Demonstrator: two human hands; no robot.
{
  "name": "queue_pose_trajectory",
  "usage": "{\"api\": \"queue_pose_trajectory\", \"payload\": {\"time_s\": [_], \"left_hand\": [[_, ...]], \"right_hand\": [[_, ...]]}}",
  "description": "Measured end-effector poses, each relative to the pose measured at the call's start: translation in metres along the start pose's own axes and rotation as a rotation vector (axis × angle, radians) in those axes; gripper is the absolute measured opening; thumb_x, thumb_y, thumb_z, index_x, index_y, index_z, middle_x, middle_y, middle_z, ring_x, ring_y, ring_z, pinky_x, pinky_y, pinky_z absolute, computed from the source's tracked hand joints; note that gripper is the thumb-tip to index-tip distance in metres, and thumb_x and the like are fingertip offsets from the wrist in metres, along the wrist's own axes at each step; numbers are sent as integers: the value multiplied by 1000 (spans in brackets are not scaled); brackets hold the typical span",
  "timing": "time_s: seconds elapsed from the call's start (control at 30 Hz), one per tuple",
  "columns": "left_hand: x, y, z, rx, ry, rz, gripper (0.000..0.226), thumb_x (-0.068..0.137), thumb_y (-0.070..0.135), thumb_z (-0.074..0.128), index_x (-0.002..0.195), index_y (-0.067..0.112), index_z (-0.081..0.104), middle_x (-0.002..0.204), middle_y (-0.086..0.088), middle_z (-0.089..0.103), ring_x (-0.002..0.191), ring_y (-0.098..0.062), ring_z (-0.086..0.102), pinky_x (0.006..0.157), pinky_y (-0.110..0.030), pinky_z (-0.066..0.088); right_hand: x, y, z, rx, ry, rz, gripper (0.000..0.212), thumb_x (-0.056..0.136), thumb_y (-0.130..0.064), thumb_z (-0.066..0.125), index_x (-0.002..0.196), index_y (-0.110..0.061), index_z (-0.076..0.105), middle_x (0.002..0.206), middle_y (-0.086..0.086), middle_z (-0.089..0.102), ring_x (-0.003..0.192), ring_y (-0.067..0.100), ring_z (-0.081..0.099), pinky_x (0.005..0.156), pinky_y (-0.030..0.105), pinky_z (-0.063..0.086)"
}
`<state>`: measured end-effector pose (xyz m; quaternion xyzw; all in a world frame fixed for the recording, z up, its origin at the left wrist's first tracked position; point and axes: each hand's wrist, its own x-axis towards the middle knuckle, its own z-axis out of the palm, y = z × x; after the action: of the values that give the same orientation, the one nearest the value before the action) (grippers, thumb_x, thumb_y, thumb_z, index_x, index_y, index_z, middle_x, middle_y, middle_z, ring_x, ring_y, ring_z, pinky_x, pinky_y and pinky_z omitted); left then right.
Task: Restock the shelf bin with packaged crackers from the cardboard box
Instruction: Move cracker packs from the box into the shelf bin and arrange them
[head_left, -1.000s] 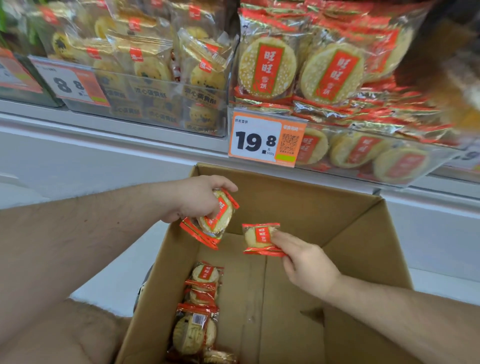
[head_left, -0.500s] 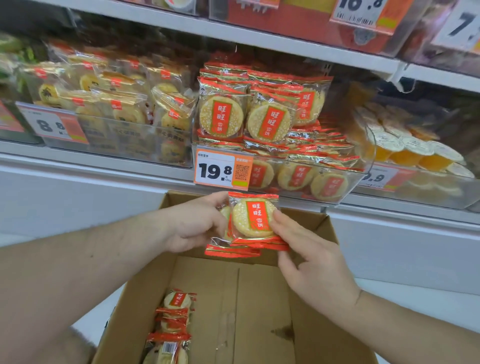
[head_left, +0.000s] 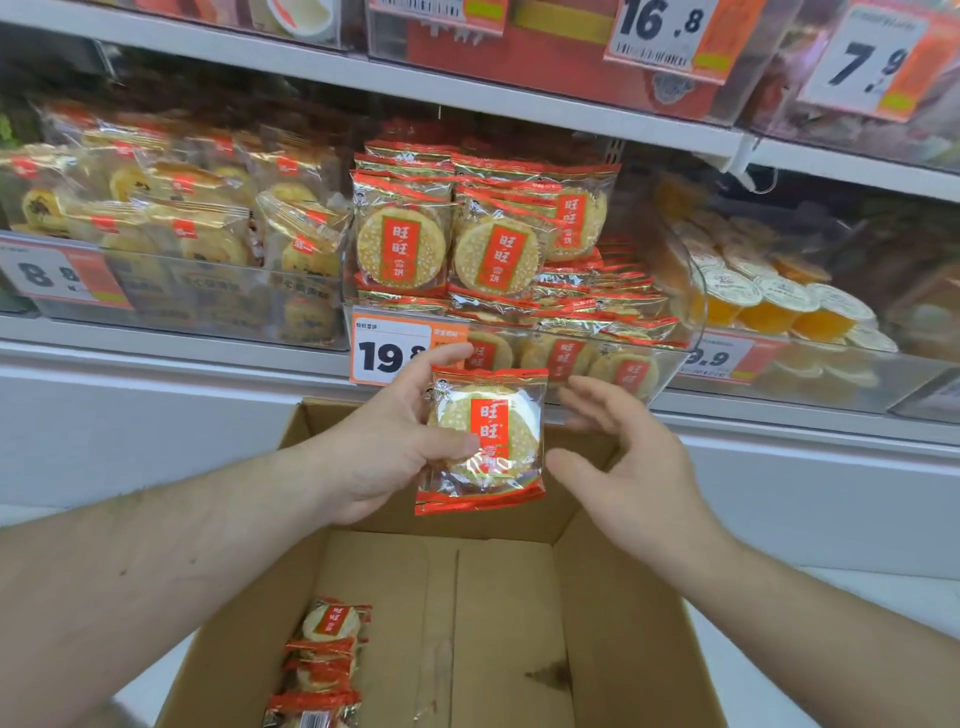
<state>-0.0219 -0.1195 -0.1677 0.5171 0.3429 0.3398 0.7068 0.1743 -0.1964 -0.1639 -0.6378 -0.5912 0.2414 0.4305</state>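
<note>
Below white shelves (head_left: 363, 73), left hand (head_left: 384, 441) fingers grip cracker packet (head_left: 483, 447); right hand (head_left: 628, 467) released (over box (head_left: 613, 649)).

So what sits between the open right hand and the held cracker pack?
Nothing: the head view shows a bare gap between the right hand and the cracker pack, with only the cardboard box behind it.

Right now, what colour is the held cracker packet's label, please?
Red with gold characters, on the clear-fronted cracker packet; head view.
</note>
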Motion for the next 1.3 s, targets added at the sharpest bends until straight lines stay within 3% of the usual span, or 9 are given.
{"api": "queue_pose_trajectory", "payload": {"time_s": [0.13, 0.3, 0.43, 0.5, 0.6, 0.73, 0.9, 1.07, 1.3], "left_hand": [[4, 7, 7, 102, -60, 84, 89, 83, -15, 65, 137, 52, 42, 141, 22, 40, 109, -8, 58, 96, -41, 53], [6, 15, 14, 214, -190, 170, 99, 84, -17, 61, 142, 55, 24, 151, 29, 12, 110, 34, 34, 72, -4, 45], [13, 31, 16, 253, -207, 206, 98, 83, -3, 69, 129, 72, 25, 156, 17, 20, 141, -3, 29, 80, -18, 50], [17, 40, 15, 319, -140, 289, 82, 78, 19, 67, 129, 70, 28, 137, 1, 46, 108, -6, 59, 77, -24, 52], [24, 45, 1, 800, 130, 581, 56, 83, 41, 52, 136, 51, 39, 122, 14, 52, 103, 2, 53, 88, -19, 45], [38, 30, -18, 1423, 272, 700, 56, 87, 44, 38, 135, 21, 56, 125, 4, 60, 118, -20, 51, 98, -42, 42], [45, 17, -21, 1626, 271, 682, 60, 78, 42, 42, 133, 22, 58, 124, 7, 62, 116, -20, 51, 94, -35, 29], [46, 13, -23, 1590, 277, 685, 55, 79, 40, 44, 127, 22, 62, 125, 7, 62, 118, -18, 47, 97, -34, 25], [46, 9, -26, 1574, 264, 694, 51, 80, 41, 42, 124, 27, 64, 130, 8, 59, 123, -16, 42, 99, -35, 25]], "right_hand": [[19, -1, -2, 244, -228, 253, 59, 66, -30, 82, 120, -18, 62, 106, -2, 73, 95, 17, 70, 91, 38, 55], [26, -8, -8, 325, -302, 294, 38, 75, -19, 78, 107, -4, 65, 99, 8, 75, 95, 22, 72, 90, 41, 55], [32, -25, -22, 432, -299, 310, 25, 82, -8, 70, 105, 0, 66, 81, 4, 75, 67, 7, 70, 59, 15, 51], [41, -34, -35, 442, -208, 282, 7, 87, -4, 66, 94, -4, 65, 66, -3, 70, 48, 2, 59, 45, 10, 41], [66, -43, -63, 392, -11, 226, 9, 87, -9, 68, 82, -12, 61, 54, -7, 62, 42, 6, 45, 42, 17, 34], [108, -46, -89, 251, 126, 165, 12, 86, -8, 71, 95, -9, 63, 55, -9, 64, 38, 1, 50, 39, 16, 38], [161, -35, -81, 90, 142, 120, 22, 83, -17, 77, 99, -18, 62, 96, 1, 72, 71, 8, 67, 62, 26, 50], [188, -29, -59, -55, 146, 66, 25, 87, -24, 73, 106, -19, 58, 95, -8, 64, 84, 8, 62, 63, 20, 44], [196, -15, -42, -248, 267, 110, 43, 84, -41, 72, 118, -16, 68, 105, -4, 70, 96, 16, 65, 88, 39, 55]]}}
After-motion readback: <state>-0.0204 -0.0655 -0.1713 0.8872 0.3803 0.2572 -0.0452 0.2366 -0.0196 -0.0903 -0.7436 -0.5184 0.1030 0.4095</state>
